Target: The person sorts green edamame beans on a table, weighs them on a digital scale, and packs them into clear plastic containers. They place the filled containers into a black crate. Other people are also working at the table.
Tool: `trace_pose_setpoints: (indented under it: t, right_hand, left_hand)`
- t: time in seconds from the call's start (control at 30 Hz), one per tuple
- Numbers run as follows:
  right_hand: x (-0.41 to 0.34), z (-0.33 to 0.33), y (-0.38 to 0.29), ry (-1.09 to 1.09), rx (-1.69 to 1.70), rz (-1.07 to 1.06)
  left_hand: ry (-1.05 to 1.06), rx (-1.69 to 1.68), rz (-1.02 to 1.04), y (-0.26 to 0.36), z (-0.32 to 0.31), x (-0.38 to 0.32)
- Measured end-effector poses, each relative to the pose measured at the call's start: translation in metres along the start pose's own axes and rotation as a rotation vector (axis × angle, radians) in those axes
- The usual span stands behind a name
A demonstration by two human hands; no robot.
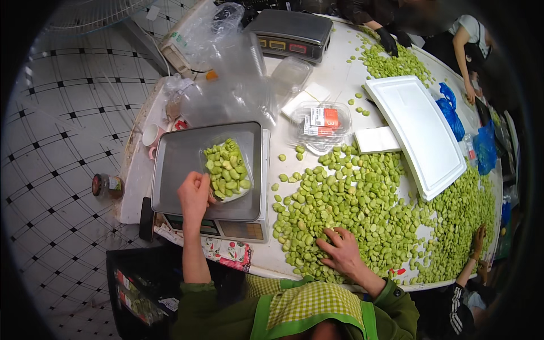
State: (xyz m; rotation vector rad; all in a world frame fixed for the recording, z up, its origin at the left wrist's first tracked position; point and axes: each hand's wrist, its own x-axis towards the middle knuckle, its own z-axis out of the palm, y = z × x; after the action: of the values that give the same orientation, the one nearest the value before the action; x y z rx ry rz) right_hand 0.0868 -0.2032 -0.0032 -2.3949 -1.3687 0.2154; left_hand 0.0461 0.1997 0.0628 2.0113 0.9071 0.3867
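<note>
My left hand (194,193) grips the near left edge of a clear plastic tray (249,187) filled with shelled green broad beans (228,170). Beneath the tray is the grey metal pan (178,148) of a white electronic scale. To the right, my right hand (343,253) rests on the near edge of a wide heap of loose broad beans (357,204), its fingers spread among them. Whether any bean lies under those fingers is hidden.
Stacked clear lidded boxes (321,123) with printed labels stand beyond the heap. A white foam lid (418,131) leans over the beans. Further back are a second scale (291,34) and plastic bags (225,34). A pink mug (153,136) stands left. Other people's hands (387,41) work around the table.
</note>
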Motion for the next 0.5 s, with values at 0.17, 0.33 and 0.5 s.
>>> trace_pose_setpoints:
  t: [0.17, 0.33, 0.5]
  right_hand:
    - [0.015, 0.013, 0.016, 0.165, 0.080, 0.126]
    - [0.020, 0.020, 0.032, 0.370, 0.552, 0.319]
    - [0.027, 0.010, 0.025, 0.324, 1.171, 0.645]
  left_hand:
    - [-0.052, -0.248, -0.057, 0.003, -0.001, -0.011]
    - [0.015, 0.019, -0.005, 0.019, -0.006, -0.035]
    - [0.409, 0.321, 0.637, 0.028, -0.003, -0.017]
